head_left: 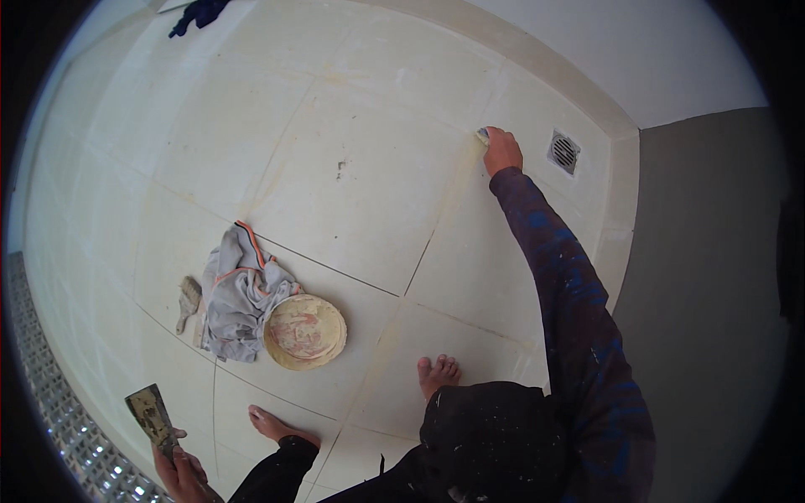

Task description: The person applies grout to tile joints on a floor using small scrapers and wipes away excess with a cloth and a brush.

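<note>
At the lower left, my left hand (180, 474) grips a putty knife (151, 415), its blade up and smeared with tan grout. My right arm reaches far forward, where my right hand (504, 152) is closed around a small blue and cream piece (481, 136) whose kind I cannot make out. That hand is down at a floor joint, beside a tan grout smear (459, 184). Between my arms a round tub (306, 333) with tan paste on its inside stands on the tiles. A crumpled grey cloth with orange trim (239, 306) lies against the tub.
Left of the cloth lies a brush (189, 302). A square floor drain (563, 152) sits right of my right hand, near the wall base. My bare feet (438, 375) rest on the pale tiles (369, 201). Dark cloth (199, 15) lies far left; mosaic (63, 419) borders the near left.
</note>
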Demonstrator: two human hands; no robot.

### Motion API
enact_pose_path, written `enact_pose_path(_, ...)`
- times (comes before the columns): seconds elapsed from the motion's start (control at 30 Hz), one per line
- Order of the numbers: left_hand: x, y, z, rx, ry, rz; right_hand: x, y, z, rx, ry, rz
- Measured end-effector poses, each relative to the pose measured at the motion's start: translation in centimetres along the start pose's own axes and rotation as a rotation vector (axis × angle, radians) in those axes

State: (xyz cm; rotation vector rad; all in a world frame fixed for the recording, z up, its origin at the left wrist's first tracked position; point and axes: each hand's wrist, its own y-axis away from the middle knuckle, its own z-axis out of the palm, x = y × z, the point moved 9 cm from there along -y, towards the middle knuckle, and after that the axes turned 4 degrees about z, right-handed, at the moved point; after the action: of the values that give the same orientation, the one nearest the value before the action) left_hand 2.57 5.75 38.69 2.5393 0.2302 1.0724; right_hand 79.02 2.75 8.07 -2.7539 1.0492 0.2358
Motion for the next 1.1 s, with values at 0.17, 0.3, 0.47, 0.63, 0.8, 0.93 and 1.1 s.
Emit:
enact_pose_path(0.17,1.7,0.2,1.8,-0.025,0.010,0.039,-6.3,12.4,1.7,-0.067,-0.091,-0.274)
enact_pose_path(0.3,1.1,-0.2,1.6,-0.049,0.025,0.039,-12.0,24.5,0.8,-0.154,-0.144,-0.371)
enact_pose_path(0.47,2.7,-0.1,2.5,-0.029,0.044,0.105,-16.7,36.5,0.3,-0.294,-0.240,-0.457)
enact_pose_path(0.63,4.2,-0.2,3.0,-0.058,0.024,0.126,-12.4,31.5,0.2,-0.576,-0.638,-0.007)
enact_pose_path(0.8,5.0,0.3,3.2,-0.066,-0.018,0.121,-6.9,14.6,-3.0,-0.026,-0.380,-0.166)
enact_pose_path(0.93,5.1,0.7,3.4,-0.010,0.011,0.116,-9.1,17.1,1.0,-0.118,-0.129,-0.275)
enact_pose_path(1.1,4.1,1.2,2.4,0.005,0.045,0.065,-13.0,27.3,1.1,-0.179,-0.160,-0.427)
